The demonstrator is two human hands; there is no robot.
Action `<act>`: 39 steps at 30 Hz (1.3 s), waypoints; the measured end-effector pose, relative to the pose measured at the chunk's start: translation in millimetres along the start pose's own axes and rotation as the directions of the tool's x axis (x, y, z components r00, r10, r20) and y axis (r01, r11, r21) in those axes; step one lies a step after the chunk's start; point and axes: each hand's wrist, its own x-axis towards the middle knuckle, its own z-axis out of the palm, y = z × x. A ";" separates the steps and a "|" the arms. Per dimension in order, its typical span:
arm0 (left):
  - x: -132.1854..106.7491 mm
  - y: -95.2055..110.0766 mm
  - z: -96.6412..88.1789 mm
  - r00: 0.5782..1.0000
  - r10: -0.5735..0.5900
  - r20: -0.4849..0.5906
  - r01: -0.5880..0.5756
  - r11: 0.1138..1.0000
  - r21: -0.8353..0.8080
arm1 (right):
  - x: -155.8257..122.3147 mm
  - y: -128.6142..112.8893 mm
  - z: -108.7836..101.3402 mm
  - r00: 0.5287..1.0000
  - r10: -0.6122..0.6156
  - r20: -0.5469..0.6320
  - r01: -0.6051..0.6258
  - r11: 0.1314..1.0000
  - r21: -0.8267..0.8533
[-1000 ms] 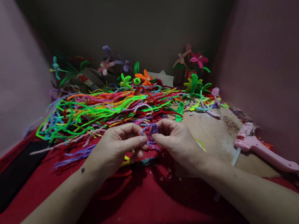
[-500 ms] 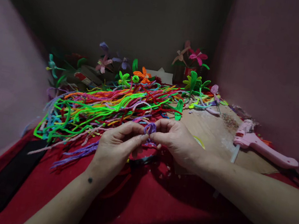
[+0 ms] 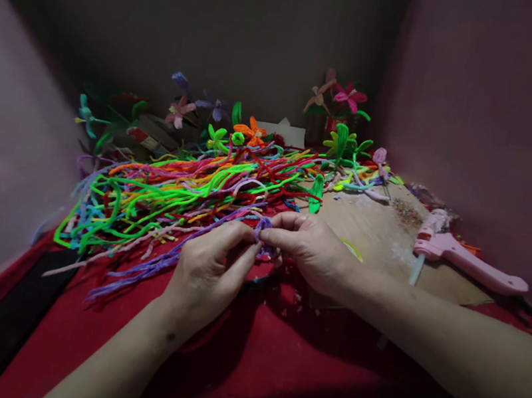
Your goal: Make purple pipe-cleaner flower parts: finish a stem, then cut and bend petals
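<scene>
Between my two hands is a small looped piece of purple pipe cleaner (image 3: 265,227), partly covered by fingers. My left hand (image 3: 216,258) pinches its left side between thumb and forefinger. From the right, my right hand (image 3: 309,246) grips the loop with thumb and index finger, its other fingers curled below. Several loose purple pipe cleaners (image 3: 132,275) lie on the red cloth (image 3: 239,370), left of my left hand. A large pile of multicoloured pipe cleaners (image 3: 198,181) spreads just beyond my hands.
A pink glue gun (image 3: 473,259) rests on a cardboard sheet (image 3: 367,225) at the right. Pipe-cleaner flowers, among them an orange flower (image 3: 251,131) and a magenta flower (image 3: 349,96), stand at the back. A black strip (image 3: 7,319) lies at the left edge.
My left hand has turned slightly, and my right thumb and finger have shifted left over the purple loop. The whole view has moved a little.
</scene>
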 end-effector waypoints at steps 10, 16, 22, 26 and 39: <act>10.5 0.2 -6.3 0.918 -0.353 0.182 0.395 0.864 -0.313 | -2.6 -0.8 1.2 0.999 0.007 -0.038 -0.008 1.000 -0.028; 12.9 -9.9 -6.3 0.835 -0.424 0.351 0.548 0.709 -0.444 | -2.1 1.0 -0.6 1.000 0.016 -0.021 -0.017 0.998 -0.063; 10.2 -1.5 -1.1 0.989 -0.096 0.111 0.103 0.993 -0.056 | -1.5 -1.6 -0.4 0.998 0.057 -0.017 -0.058 0.997 -0.044; 11.6 -4.0 -3.8 0.879 -0.342 0.333 0.417 0.890 -0.186 | -1.2 -2.9 -0.9 0.997 0.074 0.029 -0.075 0.997 0.030; 10.4 -10.1 7.2 0.835 -0.278 0.474 0.548 0.484 -0.682 | 0.5 -3.6 -2.8 0.998 0.049 0.024 -0.053 0.982 0.180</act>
